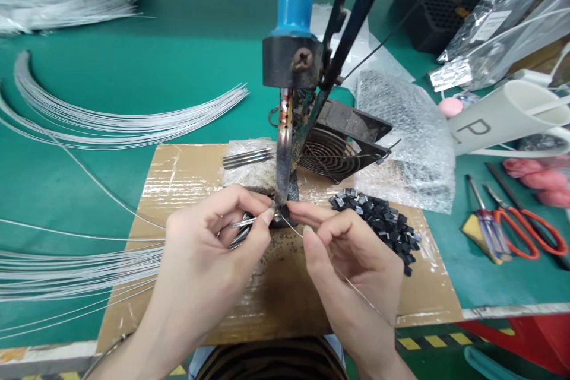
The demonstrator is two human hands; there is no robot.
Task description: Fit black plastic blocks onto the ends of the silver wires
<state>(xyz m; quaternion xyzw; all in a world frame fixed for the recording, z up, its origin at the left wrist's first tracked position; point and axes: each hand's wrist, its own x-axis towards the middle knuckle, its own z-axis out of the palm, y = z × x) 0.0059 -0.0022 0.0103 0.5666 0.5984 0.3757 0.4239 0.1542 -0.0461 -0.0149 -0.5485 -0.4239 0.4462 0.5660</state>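
In the middle, a soldering iron (285, 148) with a blue handle is clamped on a black stand, its tip pointing down between my hands. My left hand (218, 249) pinches a slim silver rod (244, 223) close under the tip. More dark metal rods show behind those fingers, and what they join is hidden. My right hand (351, 255) is closed on a thin solder wire (291, 227), which runs from the iron's tip through the fingers and down across the palm. My right index finger reaches close beside the tip.
Cardboard (267, 303) covers the green bench. Small black parts (378, 222) are heaped on the right, by bubble wrap (405, 136). A fan (332, 154) stands behind the iron. White cables (133, 129) lie left; orange-handled scissors (516, 231) and a white mug (503, 116) are right.
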